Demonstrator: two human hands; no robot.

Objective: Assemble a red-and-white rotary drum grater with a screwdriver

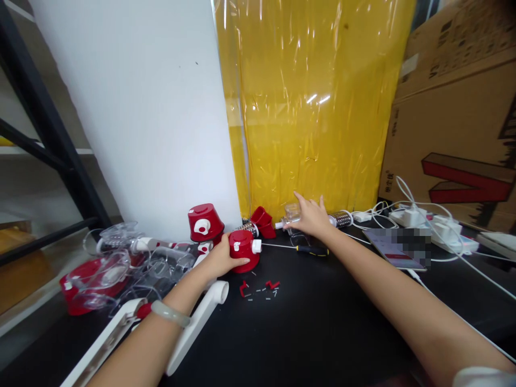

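My left hand (221,259) is closed around the side of a red plastic housing (244,251) with a white knob, which stands on the black table. My right hand (311,217) is stretched out with fingers spread, over a clear plastic part (292,210) at the back; whether it touches the part cannot be told. Below that hand lies a screwdriver (312,250) with a black and yellow handle. Small red pieces (273,284) and several screws (258,291) are scattered in front of the held housing. Behind it a red chute-like part (263,222) leans near a perforated metal drum (246,230).
Another red housing (205,221) stands back left. Clear plastic parts (165,269) pile up at left, with white handle pieces (197,328) near my left forearm. At right are a tablet (393,250), white cables and a power strip (463,244). A cardboard box (451,123) stands behind.
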